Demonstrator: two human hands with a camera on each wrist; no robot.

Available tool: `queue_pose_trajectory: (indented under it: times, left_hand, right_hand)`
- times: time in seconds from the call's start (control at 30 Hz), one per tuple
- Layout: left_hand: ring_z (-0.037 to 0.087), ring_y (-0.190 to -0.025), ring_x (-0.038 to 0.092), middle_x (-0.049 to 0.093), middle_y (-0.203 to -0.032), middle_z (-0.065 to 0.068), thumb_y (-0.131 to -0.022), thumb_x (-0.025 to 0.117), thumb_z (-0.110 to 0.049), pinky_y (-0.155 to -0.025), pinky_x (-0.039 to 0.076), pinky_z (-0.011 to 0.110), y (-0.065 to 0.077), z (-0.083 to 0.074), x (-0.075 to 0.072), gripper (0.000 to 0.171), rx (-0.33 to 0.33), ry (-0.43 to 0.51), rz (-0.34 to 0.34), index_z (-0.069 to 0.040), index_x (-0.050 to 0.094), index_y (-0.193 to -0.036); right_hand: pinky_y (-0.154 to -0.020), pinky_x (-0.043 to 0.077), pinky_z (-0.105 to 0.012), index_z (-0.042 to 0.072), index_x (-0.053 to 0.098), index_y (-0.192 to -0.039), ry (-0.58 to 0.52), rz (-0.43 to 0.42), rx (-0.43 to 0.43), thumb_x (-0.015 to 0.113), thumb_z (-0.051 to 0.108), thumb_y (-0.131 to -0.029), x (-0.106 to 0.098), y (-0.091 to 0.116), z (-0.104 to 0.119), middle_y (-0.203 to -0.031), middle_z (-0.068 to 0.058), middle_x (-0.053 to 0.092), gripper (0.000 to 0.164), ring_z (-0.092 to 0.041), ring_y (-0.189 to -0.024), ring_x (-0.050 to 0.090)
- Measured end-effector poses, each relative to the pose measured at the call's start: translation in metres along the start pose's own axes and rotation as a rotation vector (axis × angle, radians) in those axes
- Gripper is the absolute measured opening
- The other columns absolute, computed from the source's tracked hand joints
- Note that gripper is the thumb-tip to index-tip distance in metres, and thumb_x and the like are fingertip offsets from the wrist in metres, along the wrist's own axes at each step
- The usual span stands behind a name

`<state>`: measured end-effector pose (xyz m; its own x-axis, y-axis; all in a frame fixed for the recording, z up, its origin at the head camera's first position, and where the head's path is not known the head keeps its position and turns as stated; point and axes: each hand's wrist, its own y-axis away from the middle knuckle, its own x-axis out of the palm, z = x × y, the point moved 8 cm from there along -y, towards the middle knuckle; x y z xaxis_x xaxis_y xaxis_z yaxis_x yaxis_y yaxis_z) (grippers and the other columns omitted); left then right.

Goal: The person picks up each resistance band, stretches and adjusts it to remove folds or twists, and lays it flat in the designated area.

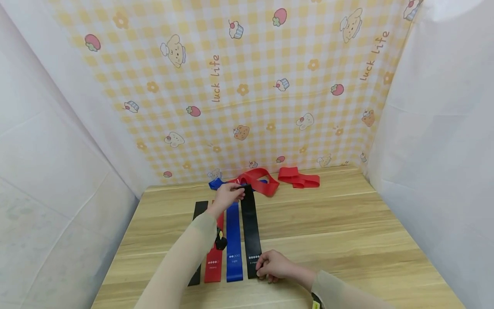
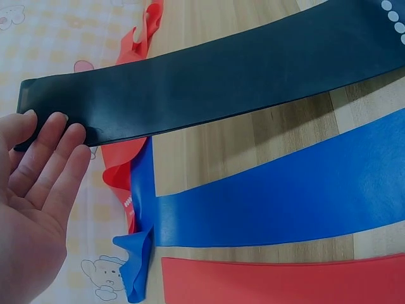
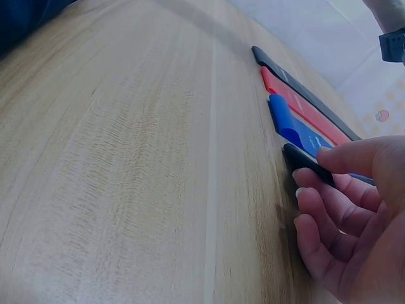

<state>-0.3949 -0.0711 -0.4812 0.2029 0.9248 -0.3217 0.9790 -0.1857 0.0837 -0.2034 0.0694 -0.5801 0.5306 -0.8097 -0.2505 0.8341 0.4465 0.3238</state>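
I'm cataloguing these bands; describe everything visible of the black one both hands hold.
The black band is a long, flat strip, smooth and rubbery-looking, with white dots and small white lettering toward its near end. It runs lengthwise at the right of the row, beside but apart from the blue band. The left hand pinches its far end, the right hand its near end. The left-wrist view shows part of it raised off the table.
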Motion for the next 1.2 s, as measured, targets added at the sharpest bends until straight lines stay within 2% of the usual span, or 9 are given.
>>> queue_pose_trajectory:
  times: [0.33,0.57,1.2]
  left_hand:
    - [0.025,-0.081,0.07,0.071,-0.09,0.014,-0.095,0.064,-0.014,-0.082,0.054,0.049,0.003,0.003,0.005,0.026,-0.016,0.003,0.006,0.003,0.066,-0.113]
    - [0.023,-0.081,0.069,0.071,-0.091,0.012,-0.095,0.063,-0.014,-0.084,0.053,0.048,0.007,0.008,0.01,0.025,-0.039,-0.017,0.023,0.003,0.066,-0.113]
    - [0.023,-0.08,0.069,0.071,-0.089,0.01,-0.095,0.064,-0.015,-0.08,0.055,0.045,0.006,0.013,0.01,0.022,-0.051,-0.056,0.005,0.001,0.068,-0.109]
  right_hand:
    - [-0.038,0.038,-0.02,0.008,0.064,-0.079,0.009,0.004,0.005,0.071,0.004,-0.081,0.0,-0.002,-0.004,-0.064,-0.003,0.065,0.008,-0.009,-0.043,0.047]
    - [-0.036,0.037,-0.019,0.009,0.064,-0.079,0.023,0.022,0.007,0.07,0.003,-0.082,0.001,-0.002,-0.004,-0.065,-0.004,0.065,0.009,-0.009,-0.04,0.047]
    - [-0.037,0.038,-0.019,0.009,0.065,-0.079,0.015,0.052,0.011,0.069,0.004,-0.083,0.002,-0.004,-0.005,-0.065,-0.004,0.065,0.008,-0.009,-0.04,0.049]
